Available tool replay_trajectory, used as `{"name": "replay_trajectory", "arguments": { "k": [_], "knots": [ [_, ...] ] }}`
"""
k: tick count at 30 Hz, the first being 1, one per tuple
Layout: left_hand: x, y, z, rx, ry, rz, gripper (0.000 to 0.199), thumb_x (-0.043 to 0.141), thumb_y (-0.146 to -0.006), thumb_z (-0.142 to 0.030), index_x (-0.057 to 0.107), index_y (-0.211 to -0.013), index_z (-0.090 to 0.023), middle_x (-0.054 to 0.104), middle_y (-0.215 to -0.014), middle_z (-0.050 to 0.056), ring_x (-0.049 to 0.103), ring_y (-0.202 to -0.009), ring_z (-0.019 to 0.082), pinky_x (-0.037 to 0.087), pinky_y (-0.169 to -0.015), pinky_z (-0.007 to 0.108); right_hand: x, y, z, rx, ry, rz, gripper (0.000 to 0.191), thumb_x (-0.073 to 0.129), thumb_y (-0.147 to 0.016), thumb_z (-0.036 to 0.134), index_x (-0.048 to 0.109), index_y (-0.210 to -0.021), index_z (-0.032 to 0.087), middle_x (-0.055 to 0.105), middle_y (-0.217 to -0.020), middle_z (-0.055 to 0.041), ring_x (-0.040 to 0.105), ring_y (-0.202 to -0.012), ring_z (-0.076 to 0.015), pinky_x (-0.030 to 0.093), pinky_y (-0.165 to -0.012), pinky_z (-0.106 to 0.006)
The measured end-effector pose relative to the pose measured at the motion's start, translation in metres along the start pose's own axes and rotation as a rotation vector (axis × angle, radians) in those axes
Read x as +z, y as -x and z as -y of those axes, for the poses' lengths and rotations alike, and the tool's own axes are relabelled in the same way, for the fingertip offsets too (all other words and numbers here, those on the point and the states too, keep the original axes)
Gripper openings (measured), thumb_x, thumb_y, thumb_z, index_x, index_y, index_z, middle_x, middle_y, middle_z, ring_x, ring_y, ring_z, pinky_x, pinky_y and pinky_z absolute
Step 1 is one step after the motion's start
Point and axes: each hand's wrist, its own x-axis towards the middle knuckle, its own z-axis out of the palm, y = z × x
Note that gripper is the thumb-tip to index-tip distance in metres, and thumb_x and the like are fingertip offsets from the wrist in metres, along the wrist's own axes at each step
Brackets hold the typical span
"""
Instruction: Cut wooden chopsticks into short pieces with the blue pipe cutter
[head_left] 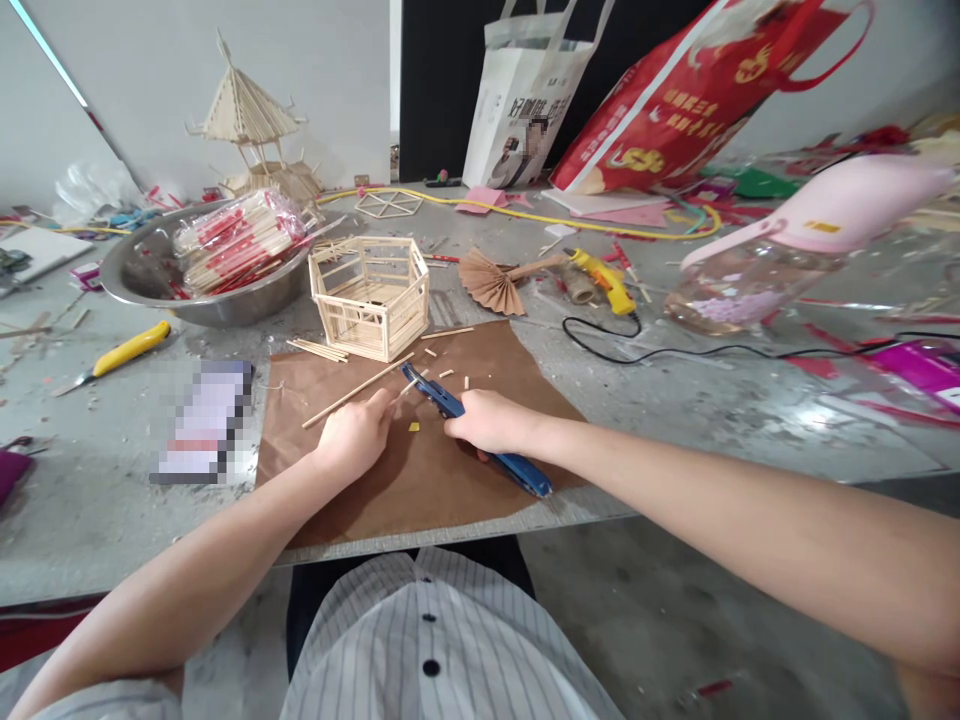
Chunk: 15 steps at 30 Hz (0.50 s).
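The grey table fills most of the middle of the picture, and on it, at the lower centre, lies a brown cloth. At the upper left there is a steel bowl with packed sticks inside. To the right of this bowl stands a wooden model, just at the upper edge of the cloth.

The right hand, right of centre, is wrapped around the handles of a blue cutter. The cutter lies slanting, its head to the upper left. The left hand pinches a short stick near the centre, with the fingertips close together. From this pinch the stick points up and right, so its long axis crosses that of the cutter, at the head. The left hand is the nearer one to this head. Whether the stick is between the jaws, I cannot tell.

Smallest is a yellow scrap, below the stick.
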Motion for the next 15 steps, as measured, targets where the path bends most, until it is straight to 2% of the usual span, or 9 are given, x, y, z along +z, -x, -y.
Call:
{"name": "replay_trajectory", "arguments": {
  "k": [4,10,15],
  "knots": [
    [0.0005,-0.0001,0.0014,-0.025,-0.012,0.001,0.032,0.026,-0.084,-0.033,0.047,-0.106,-0.022,0.063,-0.081,0.004,0.059,-0.076,0.016,0.041,-0.066,0.025,-0.0004,-0.0017,0.0000,0.001,0.002,0.008,0.027,0.041,-0.065,0.031,0.059,-0.071,0.011,0.063,-0.062,-0.0107,0.055,-0.042,-0.0142,0.039,-0.040,-0.022],
    [0.0004,0.0007,0.0020,-0.030,-0.049,-0.004,0.032,0.025,-0.084,-0.034,0.047,-0.105,-0.023,0.064,-0.079,0.004,0.060,-0.073,0.018,0.041,-0.063,0.026,-0.0015,-0.0015,0.0008,0.008,0.016,0.004,0.026,0.041,-0.066,0.031,0.058,-0.067,0.011,0.060,-0.051,-0.0099,0.055,-0.041,-0.0159,0.039,-0.039,-0.022],
    [-0.0007,0.0014,0.0006,-0.057,-0.060,0.009,0.033,0.025,-0.084,-0.034,0.047,-0.106,-0.022,0.063,-0.079,0.004,0.059,-0.074,0.017,0.041,-0.065,0.025,-0.0001,-0.0030,0.0003,0.022,0.017,-0.009,0.026,0.042,-0.067,0.031,0.058,-0.070,0.011,0.059,-0.050,-0.0082,0.054,-0.039,-0.0155,0.038,-0.038,-0.022]
  ]
}}
